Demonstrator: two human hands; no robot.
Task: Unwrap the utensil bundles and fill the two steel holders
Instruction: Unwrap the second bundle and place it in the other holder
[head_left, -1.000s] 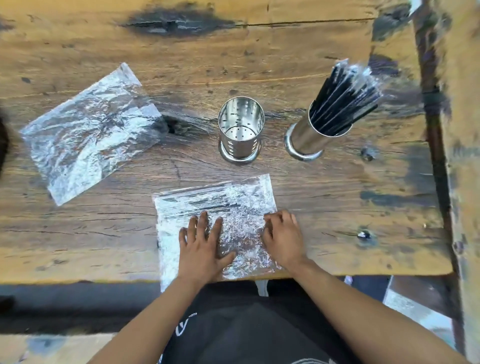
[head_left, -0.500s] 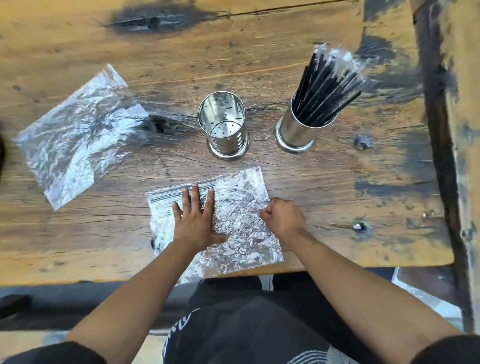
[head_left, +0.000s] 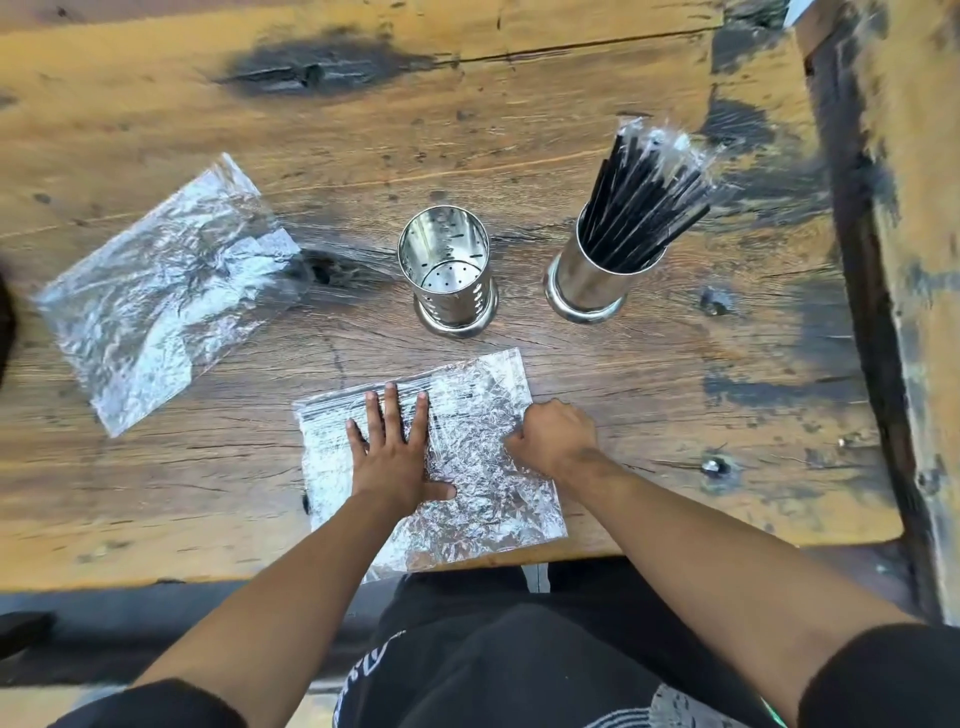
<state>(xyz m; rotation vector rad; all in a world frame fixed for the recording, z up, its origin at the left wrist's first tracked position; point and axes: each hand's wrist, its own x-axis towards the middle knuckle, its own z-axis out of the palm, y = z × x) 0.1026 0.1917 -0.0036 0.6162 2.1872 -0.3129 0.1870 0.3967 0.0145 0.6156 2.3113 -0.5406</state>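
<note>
Since a second ago my left hand (head_left: 393, 457) has slid up the foil-and-plastic bundle (head_left: 467, 467) toward its far edge, and my right hand (head_left: 556, 436) has shifted to the bundle's right edge and curled up.

The bundle is lying flat on the surface (head_left: 649, 395) right in front of me, its near end poking past the edge. The dark utensils inside are showing as lines along the far edge, running left to right, just under my left fingertips (head_left: 388, 395). So the long axis is crosswise to my arms, and my left hand is the nearer one. That grip is wide open, palm pressing flat. The right one is closed into a loose fist on the wrap's edge; I can't tell whether it's actually pinching anything.

Just beyond the bundle, the empty steel holder (head_left: 449, 270) is standing upright. Beside it on the right, the second holder (head_left: 587, 280) is already packed with black utensils (head_left: 644, 197). Well off to the left, a spent wrapper (head_left: 161, 296) is lying flat.
</note>
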